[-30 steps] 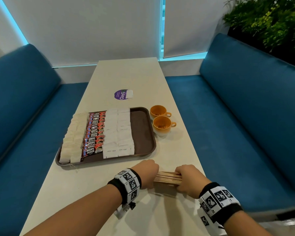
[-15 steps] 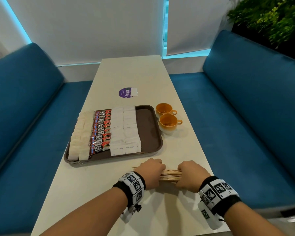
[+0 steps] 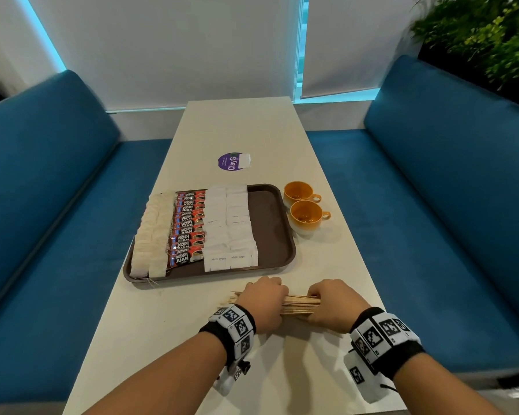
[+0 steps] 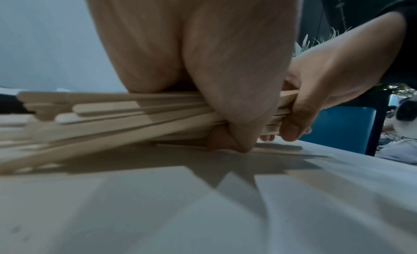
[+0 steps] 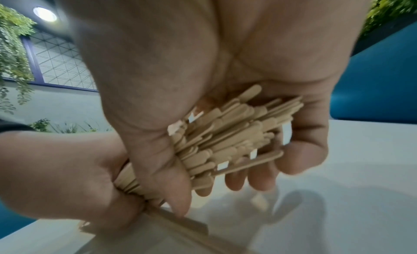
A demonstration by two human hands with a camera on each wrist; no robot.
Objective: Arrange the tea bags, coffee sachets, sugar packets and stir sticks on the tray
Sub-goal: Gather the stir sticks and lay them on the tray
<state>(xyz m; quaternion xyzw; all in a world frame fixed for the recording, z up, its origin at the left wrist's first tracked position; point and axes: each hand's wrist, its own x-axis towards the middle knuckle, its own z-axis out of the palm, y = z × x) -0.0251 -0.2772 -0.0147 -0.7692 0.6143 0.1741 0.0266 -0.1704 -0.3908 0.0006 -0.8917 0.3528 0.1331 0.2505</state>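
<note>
Here both the left hand point(image 3: 262, 304) and right hand point(image 3: 334, 305) clutch the stir sticks point(image 3: 300, 305) at the tray's point(image 3: 277, 232) 6 o'clock; the splayed left ends may slip onto the worktop point(image 3: 168, 330).

The head view is evenly bright, lit from above, with cool cyan light glowing along the edges of the white window blinds point(image 3: 342, 46) at the far wall. The pale rectangular counter point(image 3: 240, 127) shows soft shadows beneath both wrists, and straight lines bow outward toward the frame edges. The left wrist view is dimmer and greyer; the near ends of the pale wooden stir sticks point(image 4: 94, 115) smear out of focus, casting angular shadows. The right wrist view is blurred at its borders, with 1 round ceiling lamp point(image 5: 44, 14) flaring at upper left.
</note>
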